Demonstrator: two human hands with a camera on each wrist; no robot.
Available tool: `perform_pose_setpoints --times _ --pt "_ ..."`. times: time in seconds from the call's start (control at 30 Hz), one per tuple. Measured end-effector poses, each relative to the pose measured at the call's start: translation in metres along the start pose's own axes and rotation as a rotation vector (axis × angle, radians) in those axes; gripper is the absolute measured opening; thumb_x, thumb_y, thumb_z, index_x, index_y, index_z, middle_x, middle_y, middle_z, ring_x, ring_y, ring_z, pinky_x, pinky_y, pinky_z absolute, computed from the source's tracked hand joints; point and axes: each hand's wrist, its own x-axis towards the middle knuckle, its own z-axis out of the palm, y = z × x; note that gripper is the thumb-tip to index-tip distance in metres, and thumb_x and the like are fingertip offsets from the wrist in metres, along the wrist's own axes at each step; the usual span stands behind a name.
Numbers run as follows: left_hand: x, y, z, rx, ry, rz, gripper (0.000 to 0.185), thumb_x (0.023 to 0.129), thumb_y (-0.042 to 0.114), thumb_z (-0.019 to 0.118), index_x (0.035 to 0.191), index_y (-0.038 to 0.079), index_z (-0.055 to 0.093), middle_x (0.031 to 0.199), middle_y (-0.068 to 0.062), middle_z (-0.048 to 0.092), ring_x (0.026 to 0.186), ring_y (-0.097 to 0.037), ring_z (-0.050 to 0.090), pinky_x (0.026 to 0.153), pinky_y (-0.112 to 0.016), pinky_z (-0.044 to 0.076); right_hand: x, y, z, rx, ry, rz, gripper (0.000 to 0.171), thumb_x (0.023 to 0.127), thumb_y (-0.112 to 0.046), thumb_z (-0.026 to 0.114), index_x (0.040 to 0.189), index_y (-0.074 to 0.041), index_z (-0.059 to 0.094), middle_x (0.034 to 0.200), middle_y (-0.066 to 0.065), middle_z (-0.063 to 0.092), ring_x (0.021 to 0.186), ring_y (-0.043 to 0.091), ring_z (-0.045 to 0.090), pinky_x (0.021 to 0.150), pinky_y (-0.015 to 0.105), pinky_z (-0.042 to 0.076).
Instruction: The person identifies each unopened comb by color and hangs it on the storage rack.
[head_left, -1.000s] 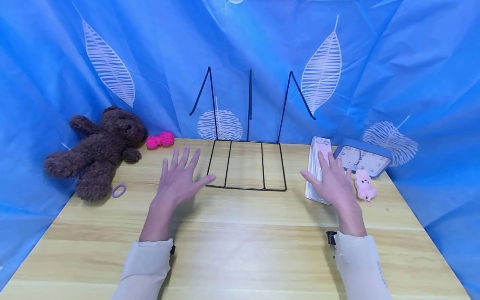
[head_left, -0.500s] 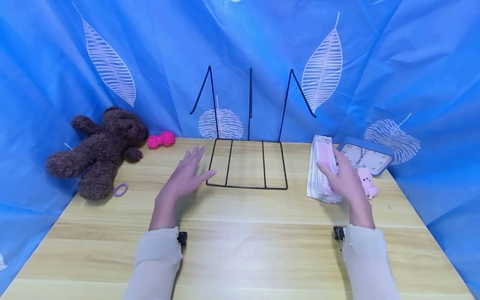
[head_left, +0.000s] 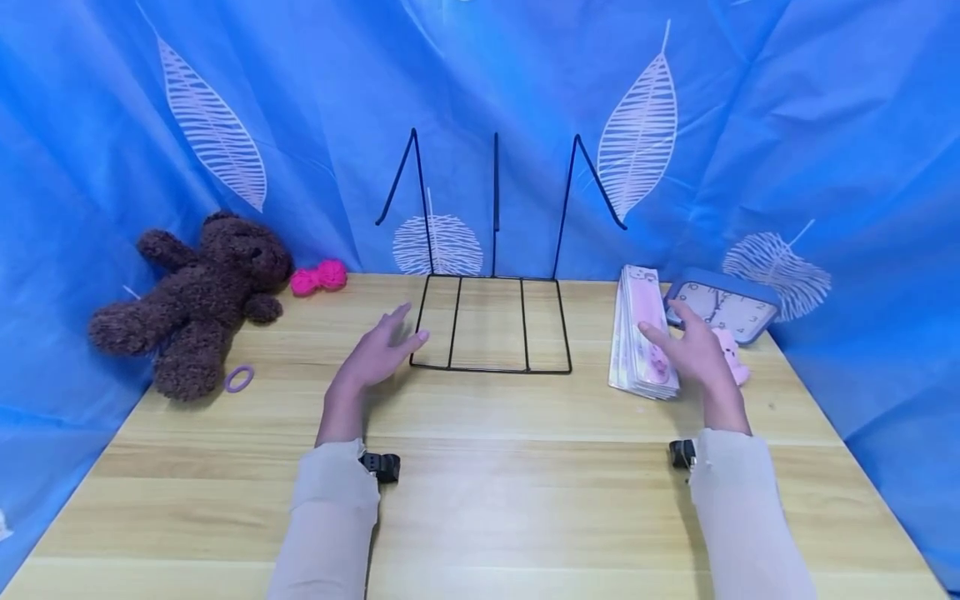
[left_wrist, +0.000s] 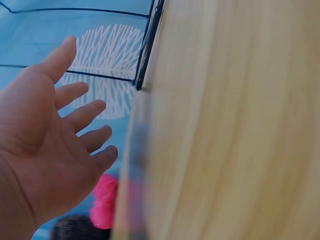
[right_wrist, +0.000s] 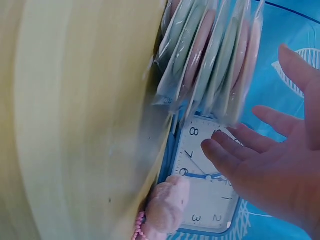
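Note:
My left hand (head_left: 375, 354) hovers over the table just left of a black wire rack (head_left: 524, 325), palm turned inward and nothing in it. In the left wrist view the fingers of that hand (left_wrist: 55, 130) are loosely spread. My right hand (head_left: 697, 350) is held beside a stack of flat plastic-wrapped packets (head_left: 637, 333), its thumb overlapping them in the head view. The right wrist view shows the packets (right_wrist: 210, 55) in pink and pale green, standing apart from the relaxed fingers. Behind that hand are a blue square clock (head_left: 723, 310) and a small pink plush toy (head_left: 733, 358), partly hidden.
A brown teddy bear (head_left: 202, 300) lies at the back left, with a bright pink fuzzy item (head_left: 318, 277) by its head. Near its foot is a purple ring (head_left: 227, 383). A blue leaf-patterned curtain (head_left: 510, 83) encloses the wooden table (head_left: 480, 483) behind and at the sides.
Both hands have turned from palms down with fingers spread to palms facing inward. The right hand has moved off the top of the packets to their right side. The objects stay put.

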Motion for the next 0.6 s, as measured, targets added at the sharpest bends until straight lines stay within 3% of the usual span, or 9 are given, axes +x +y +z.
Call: perform_pose_setpoints --times 0.17,0.3,0.6 --pt "0.006 -0.01 0.006 -0.106 0.009 0.007 0.077 0.104 0.047 0.053 0.162 0.007 0.021 0.165 -0.018 0.024 0.152 -0.036 0.018 0.123 -0.054 0.015 0.005 0.004 0.001 0.037 -0.038 0.043 0.102 0.096 -0.059 0.061 0.161 -0.002 0.007 0.164 0.029 0.012 0.147 0.053 0.017 0.116 0.066 0.02" --pt "0.007 -0.014 0.011 -0.168 0.01 -0.003 0.074 0.105 0.042 0.053 0.162 0.006 0.022 0.166 -0.016 0.022 0.154 -0.034 0.011 0.123 -0.053 0.01 0.008 0.006 0.001 0.052 -0.064 0.09 0.104 0.095 -0.055 0.065 0.16 0.001 0.007 0.162 0.033 0.015 0.145 0.054 0.022 0.115 0.065 0.025" --pt "0.01 -0.011 0.02 -0.006 -0.062 -0.061 0.082 0.101 0.042 0.061 0.162 0.007 0.021 0.167 -0.024 0.002 0.152 -0.045 -0.006 0.121 -0.062 0.002 0.012 0.009 0.001 0.034 -0.092 0.151 0.097 0.094 -0.045 0.071 0.158 0.006 0.018 0.151 0.037 0.036 0.132 0.05 0.045 0.11 0.057 0.04"
